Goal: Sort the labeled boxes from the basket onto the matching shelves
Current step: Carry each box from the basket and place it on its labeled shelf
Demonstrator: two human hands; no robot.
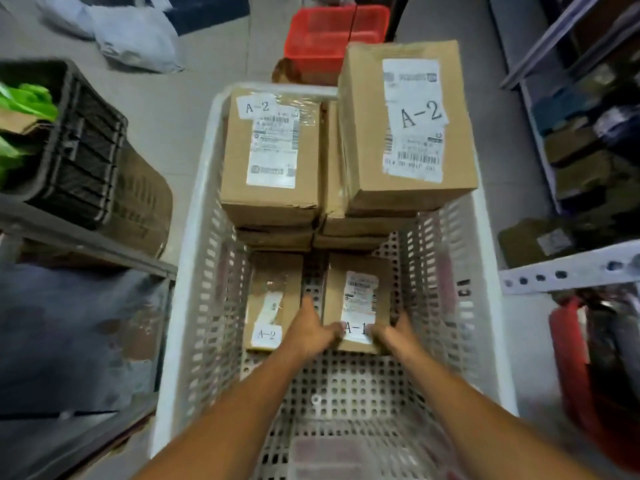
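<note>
Both hands reach into the white perforated plastic basket: the left hand grips the near left edge and the right hand the near right edge of the small brown cardboard box labelled A-1, which lies on the basket floor. Just left of it, across a narrow gap, lies a flat brown cardboard box labelled A-2. Stacked brown cardboard boxes fill the far half, the tallest overhanging the right rim; bare perforated floor lies nearer the person.
</note>
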